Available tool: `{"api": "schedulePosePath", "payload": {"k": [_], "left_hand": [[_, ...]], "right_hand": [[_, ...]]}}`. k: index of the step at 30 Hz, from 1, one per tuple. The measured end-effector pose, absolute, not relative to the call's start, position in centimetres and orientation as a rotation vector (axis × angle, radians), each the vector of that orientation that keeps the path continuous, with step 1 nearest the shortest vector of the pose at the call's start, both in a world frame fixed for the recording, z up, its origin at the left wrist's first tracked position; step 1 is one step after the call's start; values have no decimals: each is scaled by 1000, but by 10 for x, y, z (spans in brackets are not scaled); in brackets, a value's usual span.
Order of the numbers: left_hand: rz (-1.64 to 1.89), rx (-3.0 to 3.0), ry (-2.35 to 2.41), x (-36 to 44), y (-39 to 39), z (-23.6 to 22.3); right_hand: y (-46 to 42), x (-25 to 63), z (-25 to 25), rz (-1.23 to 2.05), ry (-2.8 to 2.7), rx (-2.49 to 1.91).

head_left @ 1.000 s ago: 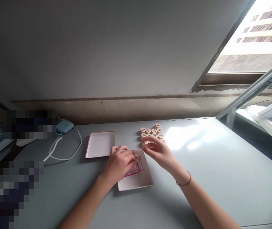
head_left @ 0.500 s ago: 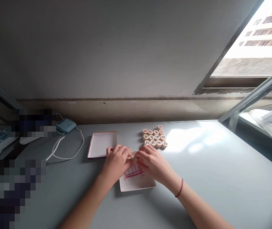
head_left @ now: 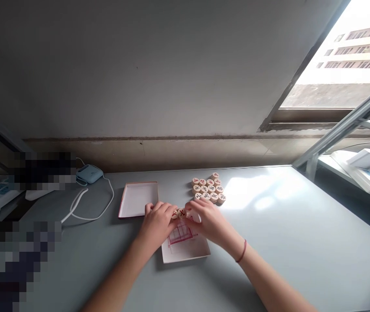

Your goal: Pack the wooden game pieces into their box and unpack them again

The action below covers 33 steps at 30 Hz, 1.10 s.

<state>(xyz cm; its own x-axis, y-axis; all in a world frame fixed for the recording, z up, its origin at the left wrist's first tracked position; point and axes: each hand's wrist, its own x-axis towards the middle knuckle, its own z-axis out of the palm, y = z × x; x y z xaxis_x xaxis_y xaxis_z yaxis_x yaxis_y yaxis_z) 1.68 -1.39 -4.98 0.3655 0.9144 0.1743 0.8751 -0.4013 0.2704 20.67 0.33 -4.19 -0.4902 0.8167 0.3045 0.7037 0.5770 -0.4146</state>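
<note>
Wall (head_left: 159,86): grey, window (head_left: 328,93) at right.
Shallow box (head_left: 186,254): gap just closed; left xiangqi piece (head_left: 174,214) and right xiangqi piece (head_left: 182,212) now sit side by side at its far end, forming a row.
Left hand (head_left: 157,223): curled round left xiangqi piece, grip unclear.
Right hand (head_left: 210,220): fingers against right xiangqi piece, grip unclear.
Table (head_left: 289,242): sunlit, piece cluster (head_left: 205,189) beyond.

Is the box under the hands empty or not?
Not empty: two round pieces show inside the box, near its far edge, between left hand and right hand.
</note>
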Motion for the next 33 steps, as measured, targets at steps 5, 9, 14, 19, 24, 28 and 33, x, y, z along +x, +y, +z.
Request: {"api": "schedulePosePath", "payload": {"k": [5, 9, 14, 19, 24, 28, 33], "left_hand": [[492, 2485, 1621, 16, -14, -48], [518, 2480, 1615, 20, -11, -46], [549, 2491, 1595, 28, -11, -45], [556, 2465, 1602, 26, -12, -39], [720, 2374, 1502, 26, -3, -25], [840, 2295, 1327, 37, -1, -19], [824, 2204, 1314, 46, -9, -26]], "right_hand": [[59, 243, -29, 178, -1988, -1633], [112, 262, -26, 173, -1905, -2186], [143, 262, -29, 316, -1978, -2281], [134, 254, -15, 287, -1961, -2205], [75, 236, 4, 679, -1922, -1637], [24, 224, 0, 1154, -1845, -1226], [4, 222, -17, 1236, -1737, -1125]]}}
